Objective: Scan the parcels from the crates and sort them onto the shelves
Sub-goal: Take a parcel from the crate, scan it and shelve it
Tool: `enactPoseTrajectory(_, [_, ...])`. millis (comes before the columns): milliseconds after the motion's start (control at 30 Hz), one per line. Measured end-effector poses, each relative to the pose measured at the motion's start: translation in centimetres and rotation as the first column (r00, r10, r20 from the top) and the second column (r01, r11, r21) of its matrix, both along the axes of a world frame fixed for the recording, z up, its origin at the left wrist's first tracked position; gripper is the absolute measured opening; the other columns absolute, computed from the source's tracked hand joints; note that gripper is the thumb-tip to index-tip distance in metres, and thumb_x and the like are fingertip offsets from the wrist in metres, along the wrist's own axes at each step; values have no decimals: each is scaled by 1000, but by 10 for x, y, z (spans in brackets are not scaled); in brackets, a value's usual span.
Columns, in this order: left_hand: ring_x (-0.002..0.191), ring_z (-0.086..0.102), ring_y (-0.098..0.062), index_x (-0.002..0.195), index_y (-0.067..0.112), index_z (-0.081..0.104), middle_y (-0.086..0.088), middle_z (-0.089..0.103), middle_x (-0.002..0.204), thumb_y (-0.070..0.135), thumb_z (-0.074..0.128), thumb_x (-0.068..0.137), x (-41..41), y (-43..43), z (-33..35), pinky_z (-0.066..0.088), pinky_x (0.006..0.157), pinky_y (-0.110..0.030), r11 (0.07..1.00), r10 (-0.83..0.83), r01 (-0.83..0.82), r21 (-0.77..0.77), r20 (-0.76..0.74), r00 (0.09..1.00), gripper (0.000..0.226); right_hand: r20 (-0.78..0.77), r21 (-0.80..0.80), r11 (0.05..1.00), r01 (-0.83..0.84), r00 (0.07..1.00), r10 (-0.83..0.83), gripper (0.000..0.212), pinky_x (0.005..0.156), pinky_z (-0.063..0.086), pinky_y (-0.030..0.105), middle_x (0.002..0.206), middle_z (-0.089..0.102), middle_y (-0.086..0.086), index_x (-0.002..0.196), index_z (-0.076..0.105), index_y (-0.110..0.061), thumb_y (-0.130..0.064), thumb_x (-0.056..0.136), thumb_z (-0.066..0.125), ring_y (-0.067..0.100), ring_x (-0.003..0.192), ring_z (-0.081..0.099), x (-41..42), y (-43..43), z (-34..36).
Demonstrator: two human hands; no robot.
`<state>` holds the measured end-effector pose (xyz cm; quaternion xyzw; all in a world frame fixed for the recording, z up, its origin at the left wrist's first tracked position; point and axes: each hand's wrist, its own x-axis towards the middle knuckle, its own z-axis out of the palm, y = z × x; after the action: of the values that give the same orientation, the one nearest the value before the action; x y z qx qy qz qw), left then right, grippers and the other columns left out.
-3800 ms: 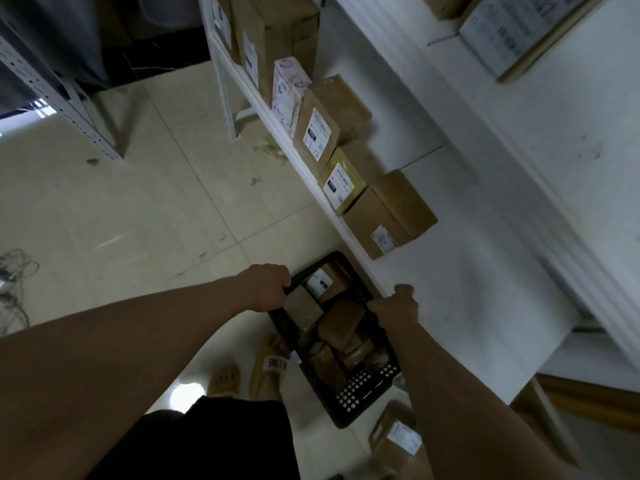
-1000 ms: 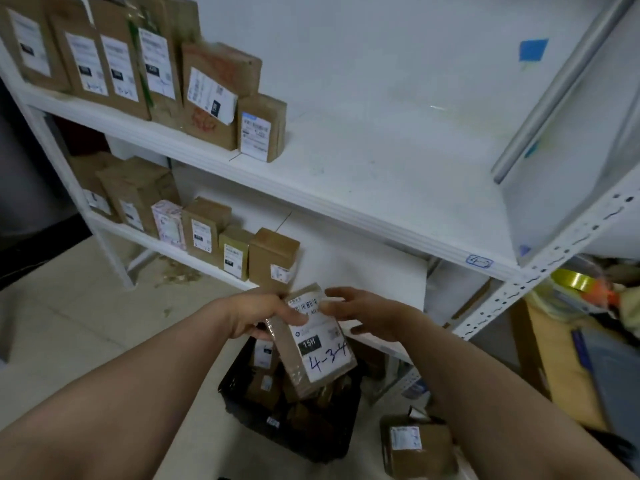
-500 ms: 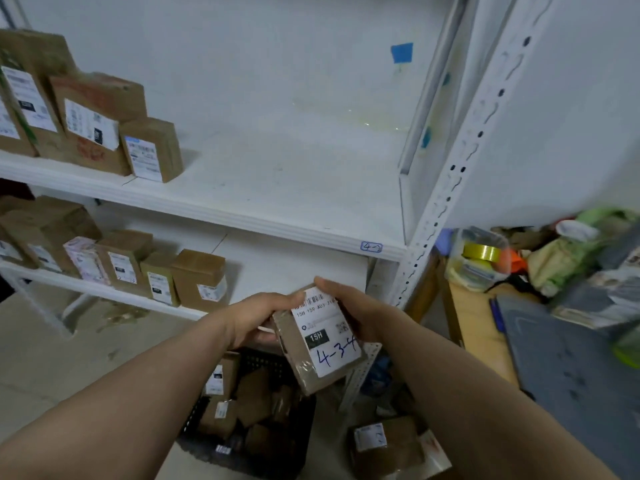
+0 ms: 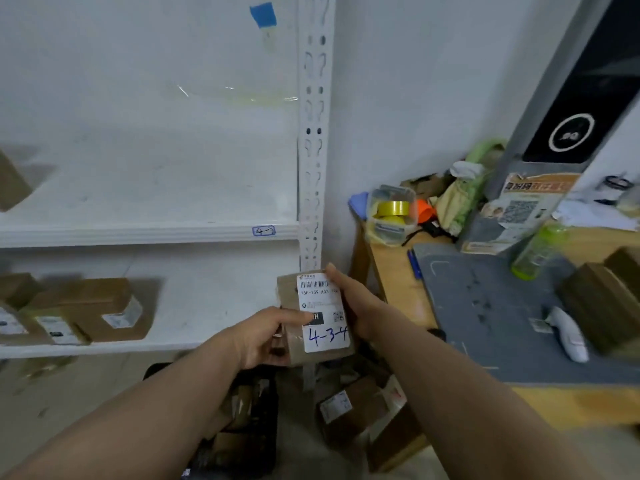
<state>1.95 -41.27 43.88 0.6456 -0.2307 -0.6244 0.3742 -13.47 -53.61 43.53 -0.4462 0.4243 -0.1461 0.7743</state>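
A small brown parcel (image 4: 320, 315) with a white label marked "4-3-4" in blue is held in front of the shelf upright, label toward me. My left hand (image 4: 266, 336) grips its left side with the thumb on the label. My right hand (image 4: 356, 306) holds its right edge, fingers curled behind it. Below my arms stands the black crate (image 4: 249, 420) with several brown parcels. A white handheld scanner (image 4: 568, 334) lies on the grey mat (image 4: 491, 306) to the right.
White metal shelving (image 4: 149, 233) fills the left, its edge tagged "4-"; brown parcels (image 4: 104, 310) stand on the lower shelf. A wooden desk (image 4: 391, 271) on the right holds a tape tub (image 4: 391, 213), a green bottle (image 4: 536, 251) and boxes (image 4: 602, 303). More parcels (image 4: 349, 410) lie on the floor.
I lifted the parcel out of the crate and my view has swung right toward the desk. The parcel has turned more upright between both hands.
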Motion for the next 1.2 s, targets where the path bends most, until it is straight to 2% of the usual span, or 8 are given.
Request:
enactPoseTrajectory(167, [102,69,-28,115,19,68,-3,79,91,25,78,81,-33,-33,-5,54,97,-49,998,-27,23,53,79,997,35,-360,-196,913,358,840,-406,45,86,56,43,98,70,12,109,63,-7,-46,105,41,26,87,65,-50,-25,-38])
enactPoseTrajectory(333, [103,72,-30,121,18,67,-6,79,101,25,84,74,-47,-54,-25,52,100,-53,994,-57,52,91,53,997,50,-604,-541,820,186,593,-533,31,83,54,43,102,64,13,106,57,-4,-34,101,48,26,88,61,-125,-46,-75])
enactPoseTrajectory(500, [99,75,-31,127,16,63,-8,78,106,22,89,66,-59,-63,-46,55,96,-55,991,-35,30,131,34,999,67,-805,-406,908,99,433,-407,86,99,48,51,136,43,19,141,30,-7,-48,80,75,40,123,48,-170,-49,-100])
enactPoseTrajectory(567, [99,75,-33,127,15,64,-10,77,107,22,91,58,-63,-65,-53,55,95,-57,991,-27,23,135,27,999,75,-835,-317,948,37,463,-298,84,97,50,49,125,49,17,146,25,-2,-34,85,74,36,116,52,-179,-50,-113])
enactPoseTrajectory(667, [97,75,-34,130,14,59,-10,77,107,23,95,47,-67,-67,-62,58,87,-59,987,8,-15,161,45,999,91,-863,-222,969,-110,485,-142,61,72,51,36,92,49,8,146,34,-1,-17,94,62,23,85,54,-184,-52,-128])
enactPoseTrajectory(833, [90,76,-35,133,13,50,-10,78,103,24,100,29,-63,-68,-73,59,84,-59,981,78,-92,169,90,993,116,-769,-201,976,-87,631,-102,15,72,46,37,94,54,11,112,53,-4,-9,98,51,26,83,55,-185,-52,-128])
enactPoseTrajectory(1000, [79,77,-34,128,9,51,-12,78,95,12,94,50,-66,-62,-72,62,72,-57,951,231,-256,173,154,961,89,-397,116,993,5,917,42,35,78,54,43,95,62,19,116,58,-5,9,84,59,33,83,60,-185,-39,-83])
enactPoseTrajectory(1200, [91,70,-35,125,8,42,-15,69,106,13,95,59,-81,-57,-66,60,59,-42,905,348,-395,157,258,901,84,-179,73,991,-109,977,120,36,65,52,36,79,66,9,121,61,-5,-9,87,71,21,67,62,-165,-38,-52])
